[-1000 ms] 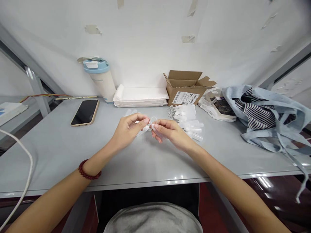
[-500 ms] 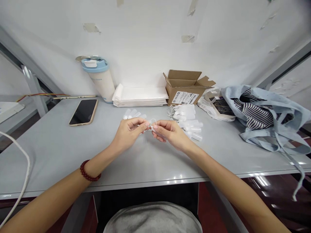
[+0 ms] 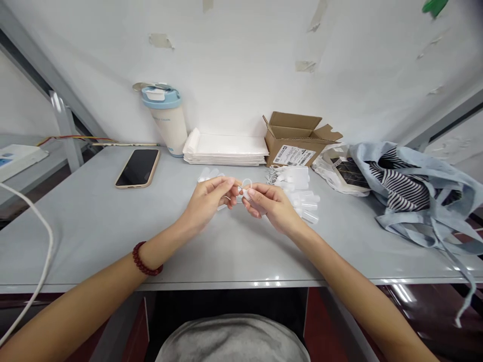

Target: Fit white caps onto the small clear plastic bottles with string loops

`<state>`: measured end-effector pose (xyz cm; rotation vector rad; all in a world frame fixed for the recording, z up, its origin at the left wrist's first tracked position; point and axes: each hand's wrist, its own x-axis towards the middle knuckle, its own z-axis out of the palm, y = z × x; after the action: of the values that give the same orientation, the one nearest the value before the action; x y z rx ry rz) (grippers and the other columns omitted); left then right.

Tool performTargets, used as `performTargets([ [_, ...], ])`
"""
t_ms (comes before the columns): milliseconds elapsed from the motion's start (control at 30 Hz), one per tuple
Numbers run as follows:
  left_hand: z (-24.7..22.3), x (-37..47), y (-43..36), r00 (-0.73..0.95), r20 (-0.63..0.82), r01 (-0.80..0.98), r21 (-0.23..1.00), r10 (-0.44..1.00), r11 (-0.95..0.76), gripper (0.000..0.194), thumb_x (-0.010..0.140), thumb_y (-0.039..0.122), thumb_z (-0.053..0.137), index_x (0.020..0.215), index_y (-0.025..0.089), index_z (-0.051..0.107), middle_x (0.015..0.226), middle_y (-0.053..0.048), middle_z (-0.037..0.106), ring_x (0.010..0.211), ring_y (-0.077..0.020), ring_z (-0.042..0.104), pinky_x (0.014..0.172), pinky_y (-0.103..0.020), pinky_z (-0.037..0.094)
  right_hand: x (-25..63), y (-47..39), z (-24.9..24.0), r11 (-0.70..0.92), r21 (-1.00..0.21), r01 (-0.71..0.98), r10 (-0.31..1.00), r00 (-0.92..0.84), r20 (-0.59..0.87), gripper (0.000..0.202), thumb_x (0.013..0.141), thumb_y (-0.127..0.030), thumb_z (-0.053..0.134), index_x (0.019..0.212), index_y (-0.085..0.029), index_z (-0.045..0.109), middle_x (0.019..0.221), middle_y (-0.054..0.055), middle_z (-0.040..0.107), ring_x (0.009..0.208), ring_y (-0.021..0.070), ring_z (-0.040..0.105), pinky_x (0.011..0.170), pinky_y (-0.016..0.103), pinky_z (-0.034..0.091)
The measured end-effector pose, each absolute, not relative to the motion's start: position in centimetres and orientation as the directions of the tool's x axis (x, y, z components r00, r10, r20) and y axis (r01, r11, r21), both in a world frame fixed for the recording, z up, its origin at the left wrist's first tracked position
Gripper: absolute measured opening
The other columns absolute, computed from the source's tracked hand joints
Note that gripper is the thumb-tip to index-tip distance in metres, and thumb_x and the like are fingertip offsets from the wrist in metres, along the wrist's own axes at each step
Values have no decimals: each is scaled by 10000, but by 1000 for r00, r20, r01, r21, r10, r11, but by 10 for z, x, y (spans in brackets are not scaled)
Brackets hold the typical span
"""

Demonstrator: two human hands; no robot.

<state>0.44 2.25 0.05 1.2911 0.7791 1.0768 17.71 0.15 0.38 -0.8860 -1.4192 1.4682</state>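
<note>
Above the middle of the table, my right hand (image 3: 272,205) pinches a small white plastic piece (image 3: 246,194) between thumb and fingers. A thin white cord loop (image 3: 247,181) stands up from that piece. My left hand (image 3: 207,202) is closed right beside it, thumb and fingertips pressed together at the cord; the exact grip is partly hidden. Behind my right hand lie several whitish translucent pieces (image 3: 307,201), and beyond them flat white pieces with strings (image 3: 296,177). More translucent pieces (image 3: 209,174) lie behind my left hand.
A phone (image 3: 138,168) lies at the left, near a blue-lidded cup (image 3: 169,123). White envelopes (image 3: 230,149) are stacked by the wall beside an open cardboard box (image 3: 292,151). A plastic bag (image 3: 328,168) and a blue cloth bag (image 3: 445,201) occupy the right side. A white cable (image 3: 47,231) hangs at left.
The whole view has shifted slightly. My left fingertips have lifted and drawn a little back from the loop, while my right hand keeps its pinch on the white piece.
</note>
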Motion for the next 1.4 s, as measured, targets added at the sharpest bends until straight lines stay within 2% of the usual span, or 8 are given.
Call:
performTargets([
  [100, 1, 4, 23, 354, 76, -180, 984, 932, -12, 242, 838, 372, 587, 806, 147, 669, 763, -36, 584, 615, -120, 534, 555, -255, 436, 178, 2, 4, 32, -995, -95, 930, -363, 65, 280, 844, -431, 575, 828, -151, 584, 684, -8, 538, 489, 58, 396, 484, 234, 302],
  [400, 5, 4, 22, 324, 149, 93, 978, 934, -188, 220, 798, 354, 625, 692, 162, 649, 556, 14, 547, 547, -113, 494, 567, -250, 423, 178, 2, 0, 51, -998, -36, 928, -368, 61, 311, 843, -446, 565, 749, -150, 572, 682, -3, 544, 488, 58, 405, 478, 230, 314],
  [667, 1, 7, 16, 291, 138, 64, 984, 947, -164, 188, 790, 320, 632, 705, 155, 659, 589, 10, 583, 541, -103, 519, 549, -237, 423, 177, 1, -1, 79, -996, -27, 932, -351, 84, 311, 844, -437, 568, 756, -140, 586, 661, -6, 537, 480, 55, 399, 471, 226, 303],
  [833, -3, 11, 15, 293, 166, 37, 982, 942, -185, 192, 798, 325, 635, 869, 159, 698, 635, 7, 598, 582, -116, 538, 586, -251, 454, 178, 5, -1, 64, -994, -93, 935, -342, 93, 301, 831, -447, 583, 786, -150, 593, 682, -4, 544, 494, 64, 410, 491, 237, 324],
  [967, -6, 14, 14, 330, 155, -5, 987, 931, -163, 298, 781, 322, 655, 1024, 151, 661, 742, -4, 617, 578, -111, 552, 587, -263, 468, 180, 7, 0, 80, -988, -132, 938, -327, 120, 281, 834, -437, 586, 820, -157, 601, 667, -9, 542, 494, 69, 420, 495, 239, 332],
  [1067, -6, 12, 16, 306, 174, -20, 984, 936, -177, 317, 798, 334, 640, 1064, 161, 648, 683, 9, 592, 571, -115, 550, 588, -263, 464, 181, 6, 2, 85, -990, -109, 937, -330, 116, 279, 839, -437, 576, 807, -160, 594, 686, -3, 555, 495, 70, 423, 486, 238, 329],
  [1267, 4, 5, 20, 301, 205, 127, 959, 931, -253, 206, 809, 348, 612, 761, 161, 683, 614, 2, 595, 571, -120, 548, 580, -242, 459, 182, 4, 6, 123, -991, 49, 936, -338, 100, 332, 872, -447, 521, 755, -146, 601, 661, 5, 570, 478, 62, 398, 458, 230, 293],
  [1400, 12, -5, 27, 509, 107, 273, 921, 854, -278, 164, 787, 314, 616, 727, 177, 683, 621, 5, 610, 556, -123, 558, 532, -226, 432, 186, 7, 8, 101, -979, 175, 961, -272, 50, 336, 844, -477, 559, 833, -147, 619, 635, 15, 613, 454, 66, 404, 440, 222, 315],
])
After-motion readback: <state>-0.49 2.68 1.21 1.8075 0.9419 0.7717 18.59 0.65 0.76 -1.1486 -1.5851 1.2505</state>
